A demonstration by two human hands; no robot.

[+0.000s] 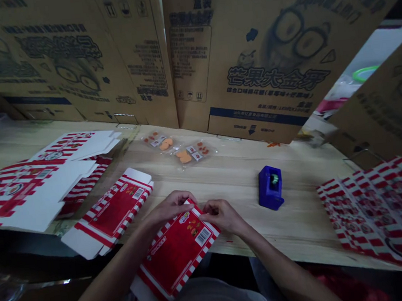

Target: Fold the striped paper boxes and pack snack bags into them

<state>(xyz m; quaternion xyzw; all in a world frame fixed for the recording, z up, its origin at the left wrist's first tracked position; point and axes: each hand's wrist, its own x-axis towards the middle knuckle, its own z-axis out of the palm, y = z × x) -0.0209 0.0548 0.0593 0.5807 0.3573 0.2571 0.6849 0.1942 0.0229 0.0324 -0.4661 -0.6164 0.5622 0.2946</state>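
A red box with white-striped edges and a barcode [177, 251] lies tilted at the table's front edge, between my two hands. My left hand [173, 206] grips its far edge, fingers curled over the top. At the far right corner, my right hand [222, 215] pinches the same box between thumb and fingers. The near end of the box hangs over the table edge toward my lap, with a white flap showing. To the left rests a similar flat red box [115, 207], with another partly under it.
Flat striped cartons [42, 177] are piled at the left. Two small clear packets [190, 154] lie at the back middle. A blue tape dispenser [270, 187] stands right of my hands. Striped boxes [380, 213] stand at the right. Cardboard sheets [235, 70] wall the back.
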